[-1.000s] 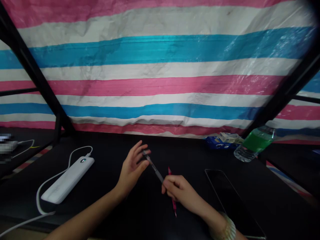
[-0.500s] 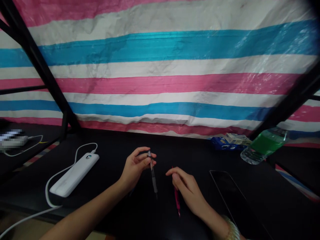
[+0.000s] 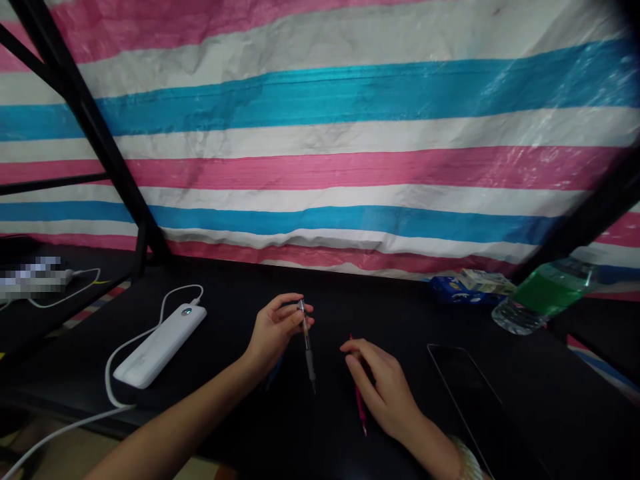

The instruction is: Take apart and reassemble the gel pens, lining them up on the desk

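Note:
My left hand [image 3: 276, 328] is closed on a clear pen [image 3: 308, 357] with a grey grip, pinched near its top end between thumb and fingers. The pen slants down with its tip toward me. To its right, my right hand [image 3: 380, 381] hovers over or rests at a pink pen [image 3: 361, 408], its thumb and index finger a little apart. That pen appears to lie on the black desk [image 3: 320, 440], and the fingers hide its middle. Something dark blue [image 3: 271, 377] shows partly behind my left wrist, too dim to name.
On the left lies a white power bank [image 3: 161, 347] with a white cable [image 3: 109, 363]. A dark phone [image 3: 467, 387] lies right of my right hand. Behind it are a blue packet [image 3: 453, 292] and a tilted bottle of green liquid [image 3: 545, 293]. A striped sheet [image 3: 320, 153] hangs behind.
The view has shifted slightly, so most things sit further right. My right thumb and index finger have parted a little. My left hand still holds the clear pen.

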`<act>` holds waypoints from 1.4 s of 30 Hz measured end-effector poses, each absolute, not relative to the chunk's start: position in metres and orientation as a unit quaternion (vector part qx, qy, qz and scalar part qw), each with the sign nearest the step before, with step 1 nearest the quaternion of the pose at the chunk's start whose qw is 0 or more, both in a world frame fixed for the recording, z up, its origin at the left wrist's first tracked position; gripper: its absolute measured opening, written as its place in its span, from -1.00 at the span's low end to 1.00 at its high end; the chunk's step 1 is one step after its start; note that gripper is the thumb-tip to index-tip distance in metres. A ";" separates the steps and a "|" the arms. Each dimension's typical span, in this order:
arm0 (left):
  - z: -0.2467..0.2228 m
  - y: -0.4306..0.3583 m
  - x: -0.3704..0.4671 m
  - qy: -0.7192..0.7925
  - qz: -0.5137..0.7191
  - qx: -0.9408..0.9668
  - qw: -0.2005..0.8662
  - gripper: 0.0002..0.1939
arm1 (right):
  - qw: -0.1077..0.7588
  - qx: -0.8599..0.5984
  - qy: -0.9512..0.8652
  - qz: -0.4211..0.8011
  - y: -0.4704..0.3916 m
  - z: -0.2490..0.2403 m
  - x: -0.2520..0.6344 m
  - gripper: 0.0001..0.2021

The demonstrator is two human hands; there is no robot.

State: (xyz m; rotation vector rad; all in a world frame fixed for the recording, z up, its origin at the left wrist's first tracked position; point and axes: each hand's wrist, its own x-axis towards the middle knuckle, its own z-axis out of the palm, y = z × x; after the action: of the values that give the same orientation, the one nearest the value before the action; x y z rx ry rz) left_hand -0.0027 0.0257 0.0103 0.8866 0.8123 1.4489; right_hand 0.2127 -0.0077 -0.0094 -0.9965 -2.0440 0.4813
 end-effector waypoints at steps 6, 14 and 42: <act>0.011 0.029 -0.005 0.372 0.623 0.363 0.585 -0.52 | 0.391 -0.380 -0.824 0.156 -0.006 -0.010 0.213 -0.84; 0.009 0.035 -0.009 0.397 0.582 0.407 0.581 -0.40 | 0.397 -0.376 -0.826 0.137 -0.005 -0.010 0.213 -0.84; 0.004 0.041 -0.015 0.469 0.483 0.533 0.513 -0.58 | 0.408 -0.376 -0.822 0.131 -0.003 -0.010 0.214 -0.84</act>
State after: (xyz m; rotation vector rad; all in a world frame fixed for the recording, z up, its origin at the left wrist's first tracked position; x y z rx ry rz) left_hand -0.0149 0.0405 0.0044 1.2809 1.1271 1.1603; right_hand 0.2144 -0.0027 -0.0097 -0.9464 -2.0701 0.3309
